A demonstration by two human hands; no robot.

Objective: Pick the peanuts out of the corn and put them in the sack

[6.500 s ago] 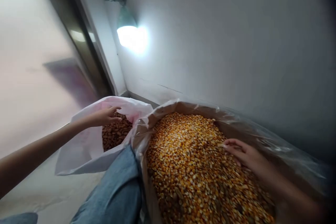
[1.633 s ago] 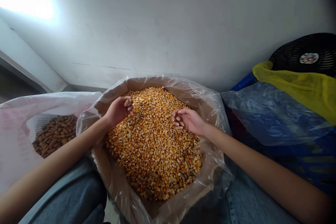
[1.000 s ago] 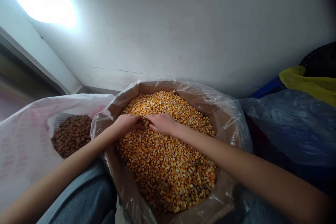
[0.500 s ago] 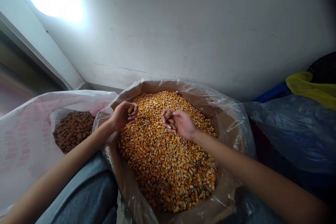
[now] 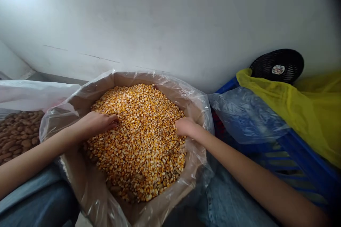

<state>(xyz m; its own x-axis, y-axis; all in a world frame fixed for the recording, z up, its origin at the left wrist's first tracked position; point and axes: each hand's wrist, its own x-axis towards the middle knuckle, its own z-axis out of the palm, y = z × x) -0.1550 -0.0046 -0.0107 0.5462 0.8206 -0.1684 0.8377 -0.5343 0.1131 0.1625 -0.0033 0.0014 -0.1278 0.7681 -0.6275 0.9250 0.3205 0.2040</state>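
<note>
Yellow corn kernels (image 5: 138, 124) fill a brown box-like container lined with clear plastic (image 5: 197, 103). At the left of the corn, my left hand (image 5: 102, 122) is closed, fingertips pressed together at the kernels; anything in them is hidden. My right hand (image 5: 183, 127) is curled closed at the right side of the heap, palm down. Its fingertips and whatever they hold are out of sight. Several unshelled peanuts (image 5: 160, 182) lie among the kernels near the front edge and at the right.
A white sack (image 5: 34, 94) holding many peanuts (image 5: 22, 133) stands at the left. To the right are a blue plastic crate (image 5: 301, 149), clear plastic sheeting (image 5: 245, 117), yellow mesh cloth (image 5: 287, 101) and a black fan (image 5: 279, 66). A pale wall (image 5: 165, 21) rises behind.
The view has swung right, bringing the fan and crate into sight. Both hands, which held peanuts palm-up or sideways above the corn, have turned down and moved apart to its sides.
</note>
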